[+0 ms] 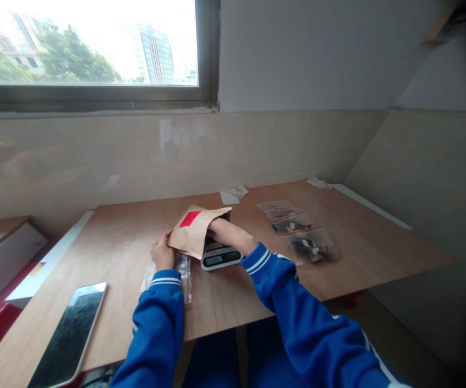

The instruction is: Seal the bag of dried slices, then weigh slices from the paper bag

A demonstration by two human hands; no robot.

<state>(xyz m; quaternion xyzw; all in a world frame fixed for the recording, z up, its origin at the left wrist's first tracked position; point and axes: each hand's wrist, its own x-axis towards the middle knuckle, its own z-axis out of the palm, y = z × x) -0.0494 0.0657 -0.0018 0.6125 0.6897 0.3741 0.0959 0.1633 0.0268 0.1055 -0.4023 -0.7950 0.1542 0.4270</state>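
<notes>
Above the scale (220,257), the left hand (162,252) grips the paper bag (194,229) while the right hand (213,228) reaches inside, its grip hidden.

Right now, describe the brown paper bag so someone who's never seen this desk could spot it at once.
On the wooden table under the window, look at the middle, just above the small scale. The paper bag lies tilted there, left hand gripping its lower corner, right hand reaching inside. Unlike the clear zip bags to its right, it is opaque brown with a red label.
</notes>
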